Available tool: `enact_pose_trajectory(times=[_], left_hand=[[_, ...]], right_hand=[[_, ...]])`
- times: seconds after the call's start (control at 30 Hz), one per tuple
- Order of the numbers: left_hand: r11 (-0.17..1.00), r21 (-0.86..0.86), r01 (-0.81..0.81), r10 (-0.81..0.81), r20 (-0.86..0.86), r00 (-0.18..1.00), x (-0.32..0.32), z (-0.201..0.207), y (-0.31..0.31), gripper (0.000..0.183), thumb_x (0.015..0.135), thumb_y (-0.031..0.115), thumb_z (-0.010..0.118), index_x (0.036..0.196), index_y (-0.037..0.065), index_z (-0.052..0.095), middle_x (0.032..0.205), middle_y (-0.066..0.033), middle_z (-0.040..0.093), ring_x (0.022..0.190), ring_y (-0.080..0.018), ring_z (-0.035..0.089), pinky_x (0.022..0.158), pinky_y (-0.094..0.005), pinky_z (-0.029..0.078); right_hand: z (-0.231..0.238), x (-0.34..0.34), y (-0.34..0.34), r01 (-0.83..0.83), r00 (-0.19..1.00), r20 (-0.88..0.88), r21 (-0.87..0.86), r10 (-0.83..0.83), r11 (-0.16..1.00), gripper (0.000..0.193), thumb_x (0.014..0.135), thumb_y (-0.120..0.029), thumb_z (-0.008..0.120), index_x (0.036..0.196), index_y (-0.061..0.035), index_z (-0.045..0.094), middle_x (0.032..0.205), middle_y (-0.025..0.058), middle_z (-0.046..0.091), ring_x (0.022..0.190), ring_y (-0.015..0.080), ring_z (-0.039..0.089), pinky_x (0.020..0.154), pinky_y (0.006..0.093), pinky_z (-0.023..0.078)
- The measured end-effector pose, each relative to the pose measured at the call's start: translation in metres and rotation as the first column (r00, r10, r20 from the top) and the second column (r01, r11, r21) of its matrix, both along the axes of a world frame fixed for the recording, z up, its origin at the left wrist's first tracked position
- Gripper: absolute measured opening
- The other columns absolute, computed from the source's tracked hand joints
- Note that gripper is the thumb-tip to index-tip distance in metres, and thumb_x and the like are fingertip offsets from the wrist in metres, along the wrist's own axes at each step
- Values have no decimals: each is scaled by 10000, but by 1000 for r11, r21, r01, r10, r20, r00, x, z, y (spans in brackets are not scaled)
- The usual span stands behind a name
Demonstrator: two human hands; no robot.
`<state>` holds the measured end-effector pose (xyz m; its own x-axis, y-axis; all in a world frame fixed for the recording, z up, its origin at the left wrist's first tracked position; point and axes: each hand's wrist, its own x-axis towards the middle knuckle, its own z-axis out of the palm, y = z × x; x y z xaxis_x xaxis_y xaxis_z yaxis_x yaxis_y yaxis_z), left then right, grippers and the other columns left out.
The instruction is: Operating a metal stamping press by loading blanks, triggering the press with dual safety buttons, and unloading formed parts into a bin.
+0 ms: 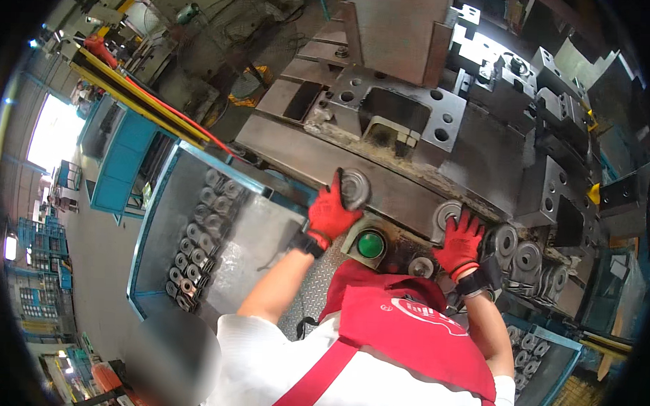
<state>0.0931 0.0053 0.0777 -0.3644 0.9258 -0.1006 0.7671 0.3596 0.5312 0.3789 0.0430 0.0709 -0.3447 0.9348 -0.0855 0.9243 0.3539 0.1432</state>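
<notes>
Both my hands wear red gloves and reach to the front ledge of a steel press bed (291, 146). My left hand (330, 212) is closed on the edge of a round metal disc (355, 190) with a raised centre, one finger stretched along its left side. My right hand (459, 245) grips a second round metal disc (446, 213) at its right edge, thumb on the face and the other fingers spread; their undersides are hidden. Between and just below the hands sits a green push button (371, 245) in a square housing.
Several stacked discs (526, 259) stand right of my right hand. A blue-edged metal bin (144, 229) at left holds rows of formed parts; another bin (564, 354) with parts is at lower right. Behind the ledge rises a die block (444, 121) with holes. A yellow rail (139, 100) runs at left.
</notes>
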Motion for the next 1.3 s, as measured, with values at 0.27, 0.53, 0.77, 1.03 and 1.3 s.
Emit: enact_pose_trajectory(times=[0.27,0.53,0.77,1.03,1.3], left_hand=[[997,39,-66,74,-257,964,-75,-29,69,961,552,383,720,1332,59,262,1069,-252,486,1013,-410,481,863,-439,402],[967,250,-41,123,-321,939,-78,-55,61,893,644,487,638,1321,21,289,1277,-278,367,1158,-414,379,971,-478,297],[912,409,2,110,-250,962,-66,-71,42,797,703,416,634,1304,6,311,1306,-270,334,1184,-410,352,986,-470,278],[809,561,-176,66,210,975,-68,-56,23,636,745,161,627,1288,-11,345,1339,-222,311,1248,-350,301,1036,-406,248],[893,441,-84,-180,524,832,-22,-43,8,550,770,121,621,1254,-19,398,1245,-177,463,1169,-275,424,990,-373,309]], right_hand=[[-7,-25,20,284,959,21,-8,-284,959,828,537,-533,715,1185,-83,460,1363,207,259,1193,433,301,929,584,272],[-11,-23,19,262,965,-18,-30,-263,965,830,501,-425,756,1218,-169,427,1370,199,248,1174,452,318,919,602,272],[-37,-20,18,270,944,117,254,-307,929,914,554,-335,720,1348,-207,285,1328,250,279,1078,423,410,858,530,349],[42,26,26,303,827,-417,-233,-377,924,677,674,-171,608,1298,-124,351,1063,231,505,956,367,509,760,457,442],[52,15,22,66,814,-571,-92,-107,994,650,730,-313,601,1287,-78,363,1145,209,500,1046,372,480,888,415,397]])
